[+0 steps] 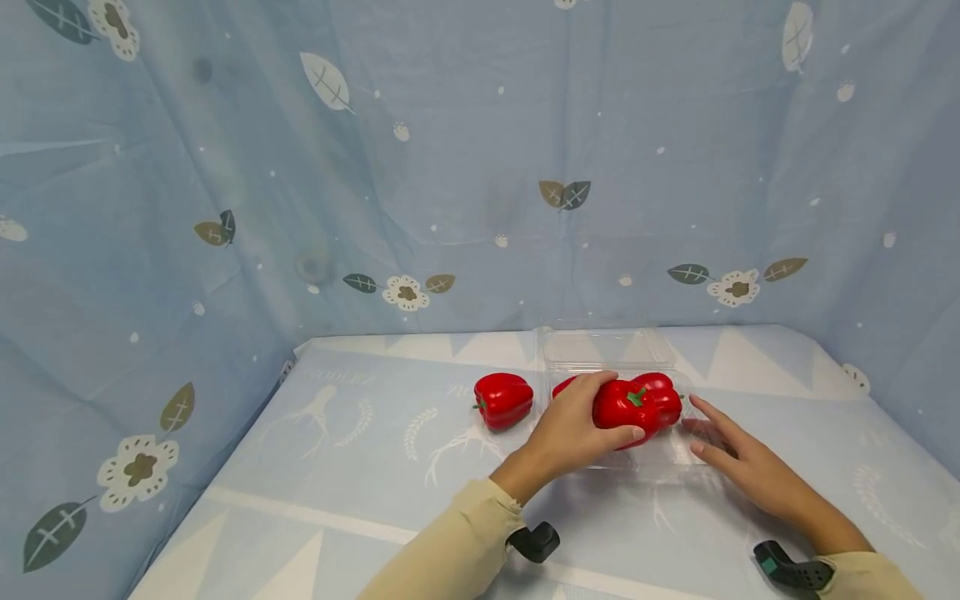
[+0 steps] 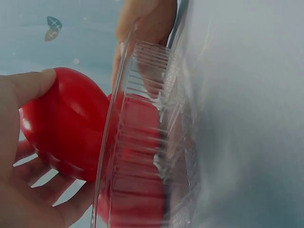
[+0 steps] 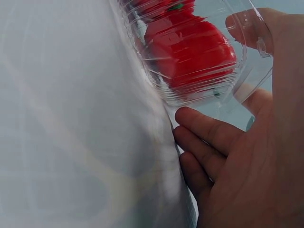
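My left hand (image 1: 572, 427) grips a red bell pepper (image 1: 619, 410) with a green stem, above a clear plastic clamshell box (image 1: 675, 454). In the left wrist view that pepper (image 2: 71, 126) sits between thumb and fingers, partly over the box's rim. More red peppers lie inside the box; one pepper (image 1: 662, 390) shows at its right, another is mostly hidden behind the left hand. At the box's right end, my right hand (image 1: 757, 467) has its fingers loosely extended. In the right wrist view its fingers (image 3: 209, 130) are close against the clear wall; contact is hard to tell.
Another red bell pepper (image 1: 504, 402) lies on the table left of the box. The box's clear lid (image 1: 600, 347) is folded back toward the rear. A patterned cloth (image 1: 337, 492) covers the table, and a blue curtain (image 1: 480, 167) hangs behind it.
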Motion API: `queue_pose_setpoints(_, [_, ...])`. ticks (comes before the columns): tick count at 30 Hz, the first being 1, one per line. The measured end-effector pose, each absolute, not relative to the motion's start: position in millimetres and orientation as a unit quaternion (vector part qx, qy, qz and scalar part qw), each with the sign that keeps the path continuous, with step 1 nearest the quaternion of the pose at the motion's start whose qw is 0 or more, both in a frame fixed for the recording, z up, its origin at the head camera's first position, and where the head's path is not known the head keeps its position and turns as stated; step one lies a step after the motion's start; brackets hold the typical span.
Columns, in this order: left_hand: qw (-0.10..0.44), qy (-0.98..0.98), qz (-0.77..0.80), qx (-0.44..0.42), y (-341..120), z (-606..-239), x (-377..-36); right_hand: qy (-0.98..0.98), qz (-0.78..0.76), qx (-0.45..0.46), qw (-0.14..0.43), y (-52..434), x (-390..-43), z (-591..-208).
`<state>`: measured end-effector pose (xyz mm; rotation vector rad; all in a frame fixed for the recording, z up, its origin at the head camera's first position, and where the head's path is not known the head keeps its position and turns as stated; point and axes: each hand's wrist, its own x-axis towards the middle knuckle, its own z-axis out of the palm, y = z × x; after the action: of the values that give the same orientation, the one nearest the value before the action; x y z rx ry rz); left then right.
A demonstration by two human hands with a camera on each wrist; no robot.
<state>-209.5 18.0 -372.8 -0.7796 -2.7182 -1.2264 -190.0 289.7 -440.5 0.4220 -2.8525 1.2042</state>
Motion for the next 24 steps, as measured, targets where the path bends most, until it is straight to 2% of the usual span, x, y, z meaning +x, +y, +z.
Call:
queue_pose_setpoints(8, [0.056, -0.906, -0.317, -0.276, 24.5, -376.8, -208.3, -0.911, 0.389, 0.137, 0.008, 289.0, -189.5, -439.6])
queue_pose_setpoints(24, [0.051, -0.925, -0.254, -0.278, 38.2, -379.7, -206.9, -0.912, 0.387, 0.138, 0.008, 289.8, -190.0, -439.8])
